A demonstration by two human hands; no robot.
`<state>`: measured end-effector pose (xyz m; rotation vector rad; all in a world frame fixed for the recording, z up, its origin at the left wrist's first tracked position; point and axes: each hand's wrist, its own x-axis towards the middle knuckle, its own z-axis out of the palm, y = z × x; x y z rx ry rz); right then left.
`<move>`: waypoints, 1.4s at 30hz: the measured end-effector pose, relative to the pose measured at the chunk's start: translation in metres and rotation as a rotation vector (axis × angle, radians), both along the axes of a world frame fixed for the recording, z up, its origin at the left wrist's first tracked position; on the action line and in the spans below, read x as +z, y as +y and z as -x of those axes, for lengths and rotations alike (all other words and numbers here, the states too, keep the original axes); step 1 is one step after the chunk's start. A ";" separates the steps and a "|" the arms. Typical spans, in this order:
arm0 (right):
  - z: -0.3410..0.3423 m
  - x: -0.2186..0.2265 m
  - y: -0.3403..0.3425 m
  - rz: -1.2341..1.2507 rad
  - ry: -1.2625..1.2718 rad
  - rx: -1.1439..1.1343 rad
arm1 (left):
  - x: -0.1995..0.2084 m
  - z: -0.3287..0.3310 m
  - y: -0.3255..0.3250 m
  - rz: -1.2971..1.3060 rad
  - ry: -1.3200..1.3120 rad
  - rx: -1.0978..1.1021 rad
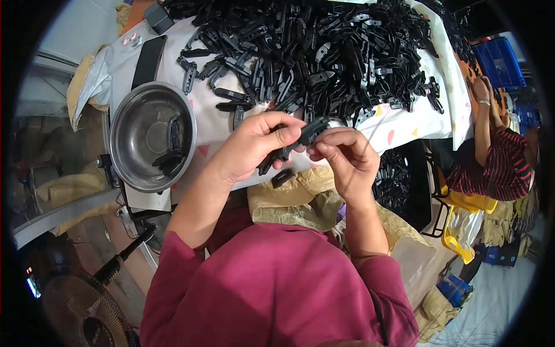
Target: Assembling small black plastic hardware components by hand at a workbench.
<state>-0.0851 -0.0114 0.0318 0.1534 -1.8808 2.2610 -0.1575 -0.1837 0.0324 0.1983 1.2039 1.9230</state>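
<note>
My left hand [257, 141] is closed around black plastic parts [309, 132], long and narrow; how many lie in the palm is hidden. At the right end of the upper part, my right hand [350, 159] has thumb and fingertips pinched together. Whether something small sits in that pinch cannot be made out. Just below the hands, another black piece [282, 177] rests by the edge of a tan sack [295, 199]. Beyond them a large heap of similar black parts [324, 52] covers the table.
A steel bowl [118, 139] with a few black parts stands at the left, near a dark flat slab [149, 61]. More parts fill a container [393, 176] right of my lap. A fan [87, 306] is lower left. Another person [491, 156] works at the far right beside a yellow chair [471, 202].
</note>
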 end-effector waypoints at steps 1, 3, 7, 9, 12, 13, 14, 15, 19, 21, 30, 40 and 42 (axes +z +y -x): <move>-0.001 -0.004 0.001 -0.029 -0.012 -0.036 | -0.001 0.000 0.001 0.001 -0.004 0.002; -0.003 -0.014 -0.002 0.041 -0.027 -0.041 | -0.003 -0.001 0.002 0.094 -0.005 0.103; -0.013 -0.041 -0.003 -0.041 -0.288 -0.118 | -0.020 0.009 -0.023 0.224 -0.012 0.351; -0.013 -0.037 -0.001 -0.158 -0.325 -0.001 | -0.021 0.007 -0.033 0.209 0.019 0.360; -0.019 -0.044 -0.001 -0.337 -0.332 0.166 | -0.024 -0.010 -0.047 0.230 0.002 0.363; -0.019 -0.046 -0.002 -0.512 -0.289 0.257 | -0.024 -0.015 -0.050 0.244 -0.024 0.359; -0.020 -0.044 -0.008 -0.613 -0.196 0.302 | -0.027 -0.019 -0.054 0.193 -0.048 0.357; -0.022 -0.046 -0.011 -0.677 -0.174 0.424 | -0.028 -0.025 -0.058 0.194 -0.049 0.365; -0.033 -0.089 -0.026 -0.995 -0.067 0.575 | -0.033 -0.040 -0.065 0.208 -0.078 0.410; -0.026 -0.126 -0.025 -1.143 -0.086 0.584 | -0.039 -0.047 -0.067 0.204 -0.105 0.392; -0.038 -0.161 -0.016 -1.136 -0.455 0.554 | -0.038 -0.073 -0.070 0.126 -0.112 0.399; -0.080 -0.135 -0.003 -1.224 -0.297 0.563 | -0.033 -0.086 -0.067 0.191 -0.077 0.367; -0.085 -0.129 0.006 -1.174 -0.304 0.429 | -0.037 -0.085 -0.065 0.186 -0.084 0.359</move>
